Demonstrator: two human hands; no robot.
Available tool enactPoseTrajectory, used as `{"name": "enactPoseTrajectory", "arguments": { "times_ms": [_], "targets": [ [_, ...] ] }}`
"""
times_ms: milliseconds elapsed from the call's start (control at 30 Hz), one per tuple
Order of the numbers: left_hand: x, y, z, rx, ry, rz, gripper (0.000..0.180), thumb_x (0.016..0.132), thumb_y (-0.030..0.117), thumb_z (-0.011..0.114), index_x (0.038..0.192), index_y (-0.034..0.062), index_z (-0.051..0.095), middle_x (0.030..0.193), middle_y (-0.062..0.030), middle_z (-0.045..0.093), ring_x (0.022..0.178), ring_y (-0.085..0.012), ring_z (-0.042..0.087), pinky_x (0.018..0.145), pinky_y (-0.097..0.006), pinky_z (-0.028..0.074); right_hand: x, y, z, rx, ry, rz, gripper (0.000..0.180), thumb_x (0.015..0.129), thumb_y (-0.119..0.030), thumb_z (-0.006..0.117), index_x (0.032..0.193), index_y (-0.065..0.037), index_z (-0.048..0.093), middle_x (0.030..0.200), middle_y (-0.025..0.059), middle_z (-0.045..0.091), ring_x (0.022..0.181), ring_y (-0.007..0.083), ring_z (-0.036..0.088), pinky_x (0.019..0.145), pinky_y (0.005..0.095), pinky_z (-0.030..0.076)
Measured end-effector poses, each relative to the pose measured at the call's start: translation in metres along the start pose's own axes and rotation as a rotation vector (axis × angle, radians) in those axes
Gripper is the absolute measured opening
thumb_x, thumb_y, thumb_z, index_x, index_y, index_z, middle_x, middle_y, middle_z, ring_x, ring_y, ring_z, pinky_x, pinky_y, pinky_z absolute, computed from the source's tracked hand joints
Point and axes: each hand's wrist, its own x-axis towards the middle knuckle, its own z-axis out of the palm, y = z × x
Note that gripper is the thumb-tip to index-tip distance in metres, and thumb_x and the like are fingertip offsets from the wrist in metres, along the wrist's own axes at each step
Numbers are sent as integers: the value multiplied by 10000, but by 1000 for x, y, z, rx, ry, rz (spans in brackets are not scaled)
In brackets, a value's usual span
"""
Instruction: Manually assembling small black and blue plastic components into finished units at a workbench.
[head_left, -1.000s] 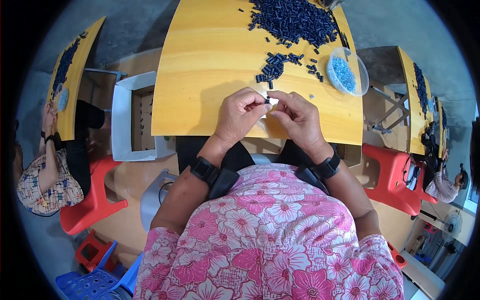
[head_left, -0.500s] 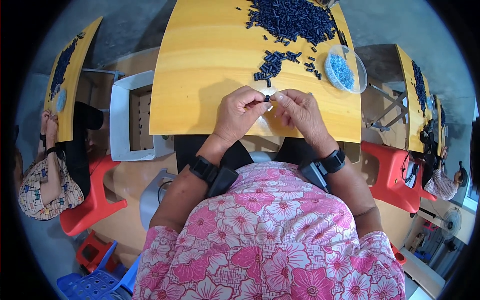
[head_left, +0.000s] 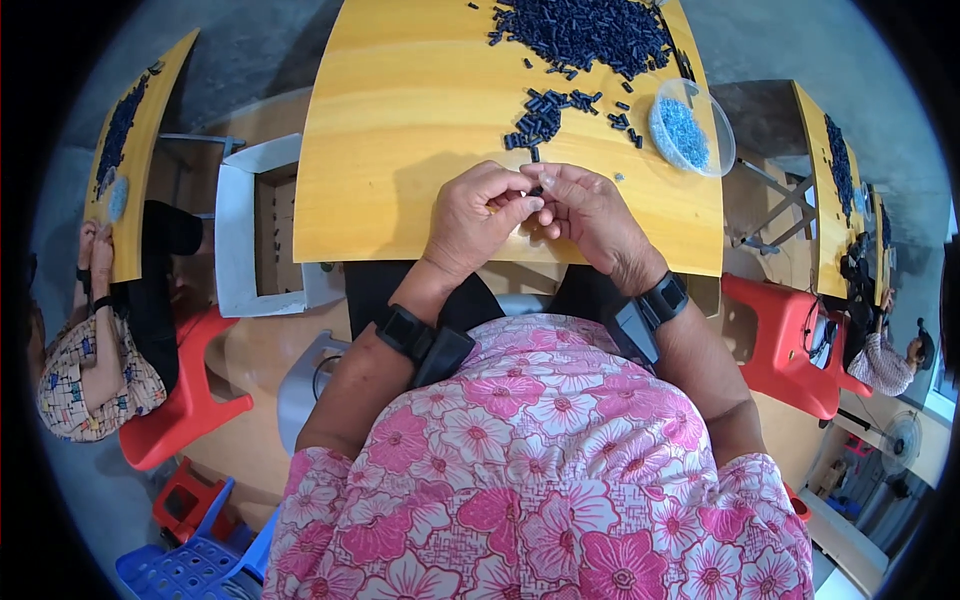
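Over the near part of the yellow table (head_left: 380, 150), my two hands meet fingertip to fingertip. My left hand (head_left: 480, 215) pinches a small black cylindrical piece (head_left: 536, 191) between thumb and fingers. Against the same piece, the thumb and forefinger of my right hand (head_left: 590, 210) are pressed together; anything tiny between them is hidden. Just beyond my fingers lies a loose cluster of the same black pieces (head_left: 540, 118), with a much larger heap (head_left: 580, 38) farther back. A clear round tub (head_left: 722, 140) of small blue translucent bits (head_left: 682, 132) stands to the right.
A white open box (head_left: 232, 240) sits left of the table, below its top. Red plastic stools (head_left: 785, 345) stand at both sides. Another person (head_left: 105, 340) works at a table on the left, and one more (head_left: 885, 365) sits far right. A tiny blue bit (head_left: 619, 177) lies near the tub.
My right hand has closed in on the black piece, its fingers now curled nearer my left fingertips. The view has shifted slightly, so the table sits a little higher.
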Motion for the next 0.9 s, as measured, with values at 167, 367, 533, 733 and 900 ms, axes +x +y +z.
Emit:
{"name": "enactPoseTrajectory", "arguments": {
  "times_ms": [167,367,533,733,900],
  "targets": [
    [1,0,-3,22,-12,-4,92,831,27,713,912,-9,689,827,-58,637,741,-119,619,682,-245,503,4,1,-1,139,-122,18,330,1002,-274,545,1136,21,610,856,14,601,667,92,542,630,241,499],
    [1,-1,-4,-13,-4,-1,83,836,29,708,907,-10,689,829,-54,636,752,-115,617,687,-246,504,3,-1,-3,116,-37,80,358,1009,-323,526,1086,17,611,847,39,620,662,102,550,610,250,491],
    [0,3,-4,-26,-1,-24,81,838,32,708,908,-5,690,834,-54,633,759,-115,615,695,-249,505,5,-1,-9,16,-54,161,369,1008,-357,526,998,-1,622,818,47,631,644,109,566,581,238,475],
    [0,0,-4,4,13,-10,82,829,36,717,899,-1,694,810,-46,617,752,-114,609,691,-245,498,6,-2,-10,-11,-88,156,348,997,-352,549,969,-16,632,805,43,632,653,106,581,584,239,477],
    [0,2,-3,14,14,-7,90,821,30,720,908,9,710,792,-42,611,719,-109,592,661,-240,482,7,-1,-12,4,-111,151,334,997,-338,549,973,-16,632,809,40,630,660,105,580,611,247,494]
  ]
}}
